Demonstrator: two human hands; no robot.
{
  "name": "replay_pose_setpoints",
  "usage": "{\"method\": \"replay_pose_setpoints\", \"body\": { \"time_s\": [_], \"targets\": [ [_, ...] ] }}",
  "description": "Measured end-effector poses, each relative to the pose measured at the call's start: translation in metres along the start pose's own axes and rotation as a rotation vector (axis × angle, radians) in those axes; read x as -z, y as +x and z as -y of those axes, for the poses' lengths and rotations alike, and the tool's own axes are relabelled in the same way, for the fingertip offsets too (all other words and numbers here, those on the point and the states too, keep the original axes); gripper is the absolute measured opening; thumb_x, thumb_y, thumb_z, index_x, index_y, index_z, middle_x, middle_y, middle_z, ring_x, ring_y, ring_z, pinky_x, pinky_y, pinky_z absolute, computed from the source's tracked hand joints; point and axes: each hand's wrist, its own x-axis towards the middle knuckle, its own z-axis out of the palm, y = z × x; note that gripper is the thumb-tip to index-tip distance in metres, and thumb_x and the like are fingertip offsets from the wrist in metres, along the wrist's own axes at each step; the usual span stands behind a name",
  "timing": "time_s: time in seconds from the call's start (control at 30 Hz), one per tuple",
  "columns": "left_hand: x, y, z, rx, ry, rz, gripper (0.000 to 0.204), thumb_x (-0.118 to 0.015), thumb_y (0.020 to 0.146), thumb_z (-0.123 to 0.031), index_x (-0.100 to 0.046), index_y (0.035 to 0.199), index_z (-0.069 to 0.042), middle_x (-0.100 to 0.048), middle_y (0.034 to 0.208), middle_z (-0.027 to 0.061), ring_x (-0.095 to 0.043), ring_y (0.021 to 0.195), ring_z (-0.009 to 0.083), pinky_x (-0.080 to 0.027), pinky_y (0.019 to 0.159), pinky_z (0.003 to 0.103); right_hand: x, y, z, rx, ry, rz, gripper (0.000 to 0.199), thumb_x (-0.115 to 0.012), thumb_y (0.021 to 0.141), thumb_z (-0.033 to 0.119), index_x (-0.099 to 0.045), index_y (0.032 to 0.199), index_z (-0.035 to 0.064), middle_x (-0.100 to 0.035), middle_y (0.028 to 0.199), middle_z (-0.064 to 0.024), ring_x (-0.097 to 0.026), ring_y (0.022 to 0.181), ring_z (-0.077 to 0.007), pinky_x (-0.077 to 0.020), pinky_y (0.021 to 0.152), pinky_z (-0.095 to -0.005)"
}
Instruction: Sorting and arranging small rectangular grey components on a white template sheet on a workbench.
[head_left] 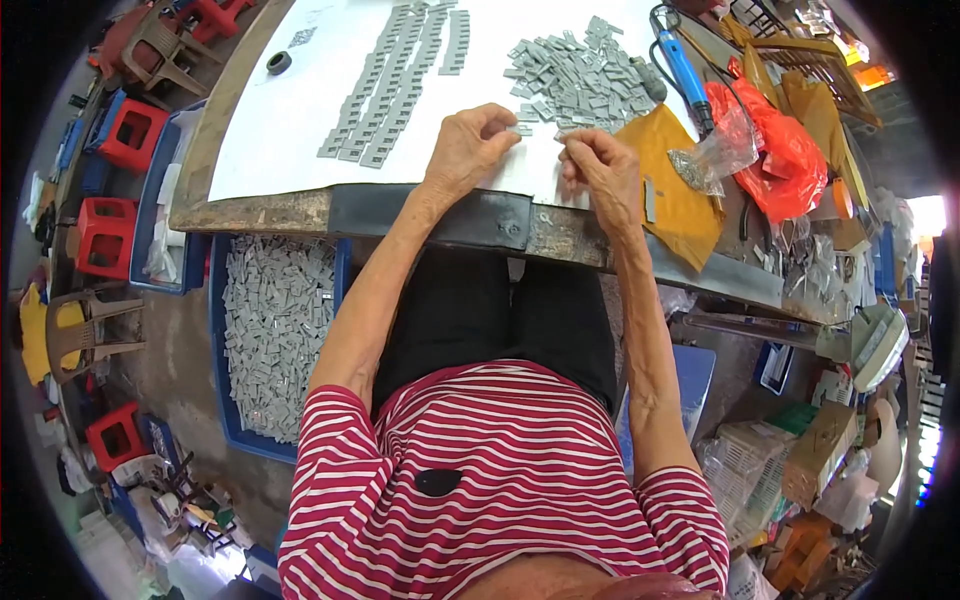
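Note:
Over the front of a white-covered table [270,150], my left hand [462,155] pinches a small flat grey plastic piece [523,130] between thumb and fingertips. My right hand [606,172], a short way to its right, has thumb and forefinger pressed together on a tiny grey piece [562,136]; its shape is mostly hidden by the fingers. Just beyond both hands lies a loose heap of similar grey pieces [580,80]. Left of the heap, more pieces stand lined up in long slanting rows [390,95].
A brown-yellow envelope [665,130] lies at right, bearing a clear bag of small metal parts [690,168]. Beyond are a blue electric screwdriver [683,68] and red plastic bag [785,165]. A black tape roll [279,63] sits far left. Below, a blue crate [217,340] holds grey pieces.

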Motion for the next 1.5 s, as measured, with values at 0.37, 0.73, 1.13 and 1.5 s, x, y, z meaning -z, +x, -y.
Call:
{"method": "replay_pose_setpoints", "body": {
  "time_s": [0.37, 0.73, 1.13, 1.5],
  "targets": [
    [0.038, 0.042, 0.049, -0.162, 0.582, -0.278, 0.022, -0.064, 0.069, -0.014, -0.065, 0.087, -0.002, -0.06, 0.075, 0.0122, -0.057, 0.066, 0.0225, -0.046, 0.063, 0.032, 0.018, -0.043, 0.013, 0.029, -0.05, 0.035, 0.015, -0.054, 0.085, 0.004, -0.059, 0.095, -0.0063, -0.058, 0.074, -0.0067, -0.051, 0.056, -0.0073, -0.0409, 0.047, -0.0191],
    [0.038, 0.047, 0.044, -0.186, 0.82, -0.265, 0.01, -0.065, 0.07, -0.014, -0.067, 0.079, -0.011, -0.06, 0.085, 0.0073, -0.055, 0.087, 0.0254, -0.04, 0.076, 0.042, 0.021, -0.07, 0.014, -0.008, -0.155, 0.012, 0.012, -0.053, 0.084, 0.004, -0.058, 0.093, -0.003, -0.056, 0.067, -0.0026, -0.05, 0.053, -0.0055, -0.0393, 0.045, -0.0186],
    [0.051, 0.063, 0.056, -0.195, 0.927, -0.303, 0.006, -0.067, 0.07, -0.013, -0.067, 0.075, -0.017, -0.062, 0.08, 0.0024, -0.054, 0.084, 0.0233, -0.037, 0.073, 0.043, 0.031, -0.109, 0.006, -0.09, -0.209, 0.052, 0.011, -0.053, 0.084, 0.003, -0.058, 0.093, -0.0021, -0.054, 0.064, -0.002, -0.051, 0.053, -0.0055, -0.0401, 0.046, -0.0178],
    [0.052, 0.069, 0.056, -0.285, 0.999, -0.335, 0.008, -0.064, 0.069, -0.013, -0.067, 0.076, -0.015, -0.064, 0.072, -0.0026, -0.054, 0.078, 0.0182, -0.035, 0.07, 0.039, 0.034, -0.125, -0.01, -0.177, -0.139, 0.049, 0.012, -0.053, 0.084, 0.003, -0.058, 0.094, -0.002, -0.055, 0.069, -0.0019, -0.051, 0.055, -0.0049, -0.0418, 0.047, -0.0179]
  ]
}}
